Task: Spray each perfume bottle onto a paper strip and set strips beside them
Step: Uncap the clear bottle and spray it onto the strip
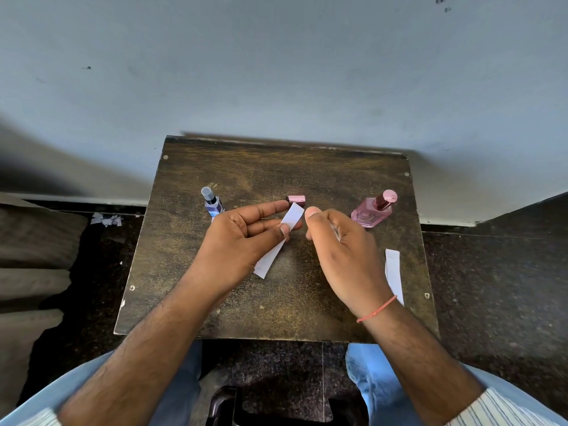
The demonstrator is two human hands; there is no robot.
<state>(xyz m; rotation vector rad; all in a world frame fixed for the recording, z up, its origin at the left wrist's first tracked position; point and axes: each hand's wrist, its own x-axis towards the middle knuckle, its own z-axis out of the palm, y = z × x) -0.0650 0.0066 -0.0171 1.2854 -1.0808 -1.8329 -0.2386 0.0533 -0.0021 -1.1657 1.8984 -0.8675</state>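
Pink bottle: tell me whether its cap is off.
No, the pink bottle stands at the table's far right with its pink cap on, untouched by either hand.

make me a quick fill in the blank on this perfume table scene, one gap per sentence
1. The left hand pinches a white paper ____.
2. The pink bottle stands near the table's ____ edge.
3. The blue bottle has a ____ cap.
4. A second strip lies flat by the ____ wrist.

Missing words: strip; right; clear; right
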